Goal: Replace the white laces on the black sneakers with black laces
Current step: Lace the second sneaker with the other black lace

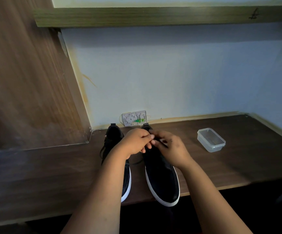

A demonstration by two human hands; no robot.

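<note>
Both hands [151, 142] pinch black lace [137, 162] | right sneaker [160, 176] eyelets hidden

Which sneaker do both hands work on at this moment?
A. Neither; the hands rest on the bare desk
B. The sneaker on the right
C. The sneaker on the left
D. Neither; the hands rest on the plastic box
B: the left hand and the right hand meet over the lace area of the right sneaker, pinching a black lace, while the left sneaker lies beside them.
</note>
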